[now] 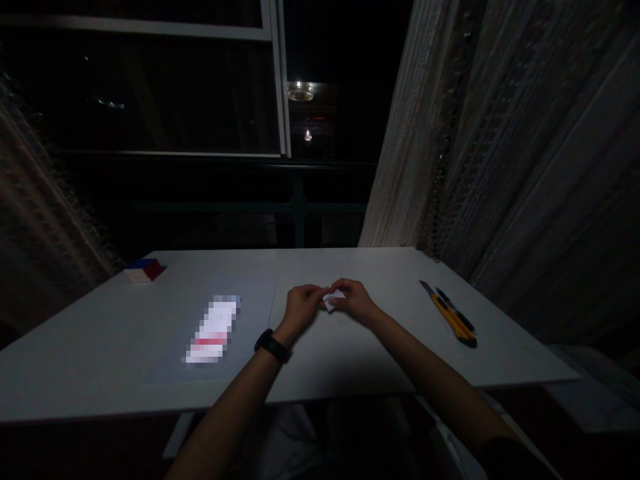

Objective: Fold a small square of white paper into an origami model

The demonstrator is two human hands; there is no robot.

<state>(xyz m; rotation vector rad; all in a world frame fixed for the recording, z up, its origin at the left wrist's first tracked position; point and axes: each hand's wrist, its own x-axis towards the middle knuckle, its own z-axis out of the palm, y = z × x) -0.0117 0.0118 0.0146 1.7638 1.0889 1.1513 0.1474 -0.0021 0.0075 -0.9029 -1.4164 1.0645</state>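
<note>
A small folded piece of white paper (332, 299) is pinched between both hands just above the white table (380, 353). My left hand (301, 308) is closed on its left side, and a black watch (271, 346) sits on that wrist. My right hand (354, 299) is closed on its right side, fingers curled around the paper. Most of the paper is hidden by the fingers.
A yellow utility knife (450, 316) and a dark pen (456, 312) lie at the right of the table. A white sheet (213, 331) lies on a grey mat at the left. A red, white and blue block (143, 270) sits far left. Curtains hang right; a dark window is behind.
</note>
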